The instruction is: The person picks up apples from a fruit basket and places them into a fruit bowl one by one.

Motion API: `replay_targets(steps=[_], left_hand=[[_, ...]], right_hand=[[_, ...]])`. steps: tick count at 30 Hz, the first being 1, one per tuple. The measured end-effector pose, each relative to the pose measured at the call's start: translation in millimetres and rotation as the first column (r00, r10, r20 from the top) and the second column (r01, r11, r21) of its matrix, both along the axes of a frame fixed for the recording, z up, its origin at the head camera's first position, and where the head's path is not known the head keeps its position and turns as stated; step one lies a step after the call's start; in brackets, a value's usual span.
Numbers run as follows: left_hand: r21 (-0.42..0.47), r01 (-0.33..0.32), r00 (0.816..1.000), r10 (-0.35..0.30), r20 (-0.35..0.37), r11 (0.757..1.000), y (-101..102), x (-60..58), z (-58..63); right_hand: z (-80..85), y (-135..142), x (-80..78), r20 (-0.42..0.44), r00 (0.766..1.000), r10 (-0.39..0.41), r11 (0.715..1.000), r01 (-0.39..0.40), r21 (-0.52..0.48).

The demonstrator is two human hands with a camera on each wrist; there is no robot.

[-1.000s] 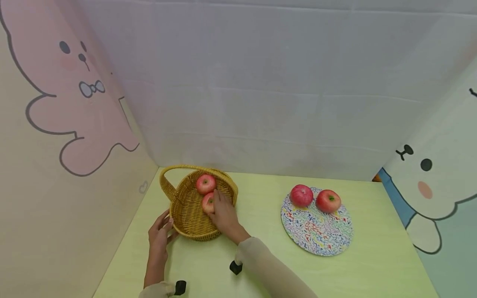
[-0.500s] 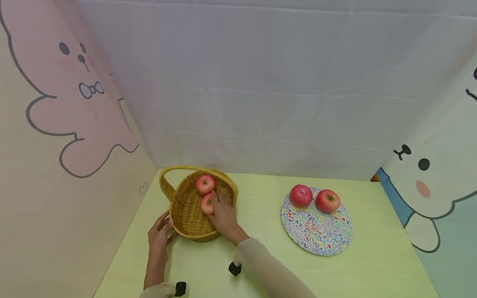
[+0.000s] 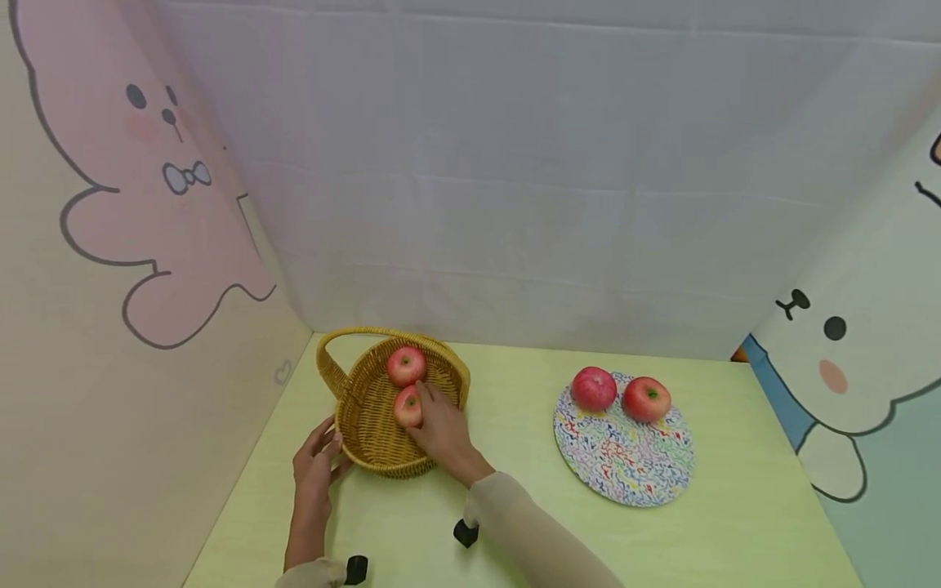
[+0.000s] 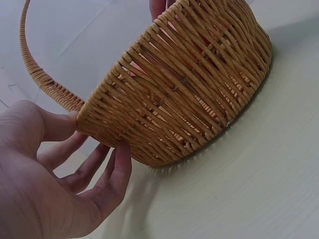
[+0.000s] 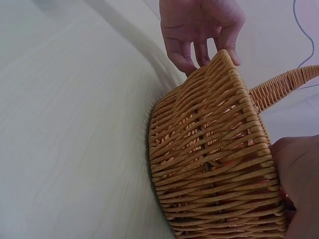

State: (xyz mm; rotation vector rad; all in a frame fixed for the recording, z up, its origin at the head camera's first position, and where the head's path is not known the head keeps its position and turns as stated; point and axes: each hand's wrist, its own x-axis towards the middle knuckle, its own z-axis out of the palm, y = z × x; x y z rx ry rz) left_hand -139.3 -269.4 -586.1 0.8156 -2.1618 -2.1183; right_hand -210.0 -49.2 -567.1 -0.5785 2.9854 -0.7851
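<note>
A round wicker basket (image 3: 378,429) with an arched handle stands on the table's left side, two red apples inside. My left hand (image 3: 314,461) holds its near-left side; in the left wrist view the thumb of that hand (image 4: 40,169) sits at the basket's rim, fingers against the outer weave. Reaching over the right side, my right hand (image 3: 444,429) grips the nearer apple (image 3: 407,407), thumb and fingers around it. The farther apple (image 3: 407,366) lies just behind. In the right wrist view, the basket wall (image 5: 214,149) hides most of the right hand's fingers.
On the right lies a round plate (image 3: 625,469) with a multicoloured squiggle pattern. Two more red apples, one left (image 3: 594,388) and one right (image 3: 647,398), rest on its far part. A white back wall (image 3: 515,204) and printed side panels enclose the pale yellow-green table (image 3: 507,408).
The nearer apple and the fingers of my right hand have shifted slightly left within the basket. My left hand stays at the basket's side.
</note>
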Motion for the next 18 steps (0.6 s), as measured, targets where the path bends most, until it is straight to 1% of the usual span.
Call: replay_targets(steps=[2,9,14,18], left_hand=[[-0.002,-0.001,1.000,0.001,0.000,1.000,0.2,-0.3,-0.1],[-0.005,-0.001,1.000,0.001,0.000,1.000,0.3,-0.2,-0.5],[0.000,0.004,1.000,-0.004,-0.007,1.000,-0.7,0.3,0.0],[0.006,0.005,1.000,-0.005,-0.006,1.000,-0.9,0.9,0.3]], right_hand=[[1.9,1.6,0.3,0.014,1.000,0.015,1.000,-0.014,-0.018],[11.1,8.3,4.8,0.084,0.995,0.056,0.989,-0.044,-0.139],[14.1,10.7,9.1,0.075,0.994,0.076,0.985,-0.063,-0.161],[15.4,16.4,12.1,0.097,0.990,0.098,0.974,-0.076,-0.213]])
